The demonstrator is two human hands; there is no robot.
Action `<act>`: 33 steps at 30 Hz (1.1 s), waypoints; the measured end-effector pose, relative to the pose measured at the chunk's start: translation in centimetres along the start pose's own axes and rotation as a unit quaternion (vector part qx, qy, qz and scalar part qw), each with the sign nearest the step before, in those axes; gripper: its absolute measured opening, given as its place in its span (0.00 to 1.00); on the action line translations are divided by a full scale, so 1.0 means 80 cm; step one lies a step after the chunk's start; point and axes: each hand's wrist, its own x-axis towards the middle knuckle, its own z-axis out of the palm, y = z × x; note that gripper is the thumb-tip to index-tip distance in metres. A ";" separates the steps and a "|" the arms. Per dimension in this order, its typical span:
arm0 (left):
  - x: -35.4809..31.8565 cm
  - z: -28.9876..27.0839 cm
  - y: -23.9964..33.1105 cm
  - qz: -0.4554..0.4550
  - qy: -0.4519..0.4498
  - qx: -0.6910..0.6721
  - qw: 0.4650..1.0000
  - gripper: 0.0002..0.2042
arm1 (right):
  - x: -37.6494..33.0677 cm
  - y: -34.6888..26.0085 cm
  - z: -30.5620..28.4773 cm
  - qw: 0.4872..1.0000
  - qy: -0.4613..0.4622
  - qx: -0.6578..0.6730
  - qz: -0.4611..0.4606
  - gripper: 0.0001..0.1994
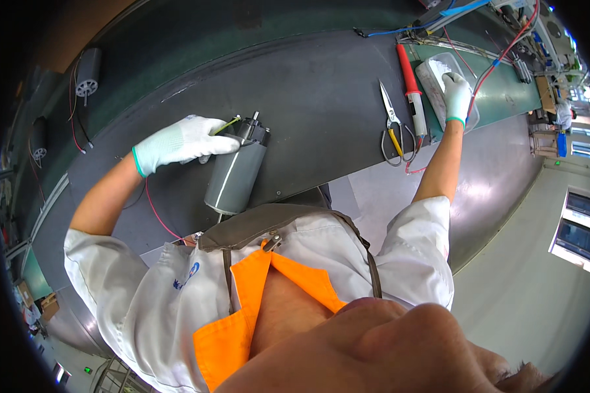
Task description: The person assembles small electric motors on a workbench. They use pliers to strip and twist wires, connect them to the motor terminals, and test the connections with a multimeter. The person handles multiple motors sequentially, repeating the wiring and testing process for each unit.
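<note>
A grey cylindrical electric motor (237, 175) lies at the near edge of the dark bench, its black end cap and metal shaft toward the far side. My left hand (189, 139), in a white glove, is closed on the motor near that end cap. A short yellow-green wire (227, 125) sticks out beside its thumb and fingers. At the right, my gloved right hand (457, 95) reaches into a white plastic tray (432, 84). Its fingers are bent together over pale contents, and whatever they pinch is hidden.
Left of the tray lie scissors (393, 121) and a red-and-grey stick-shaped tool (410, 92) with a cable. Another motor (88, 73) with loose leads stands at the far left; a further one (39, 139) is nearby. Red and blue cables hang at the upper right.
</note>
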 end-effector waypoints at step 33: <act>-0.018 0.042 -0.030 -0.077 0.156 -0.374 0.911 0.15 | -0.378 -0.422 0.024 0.863 -0.107 0.384 -0.310 0.12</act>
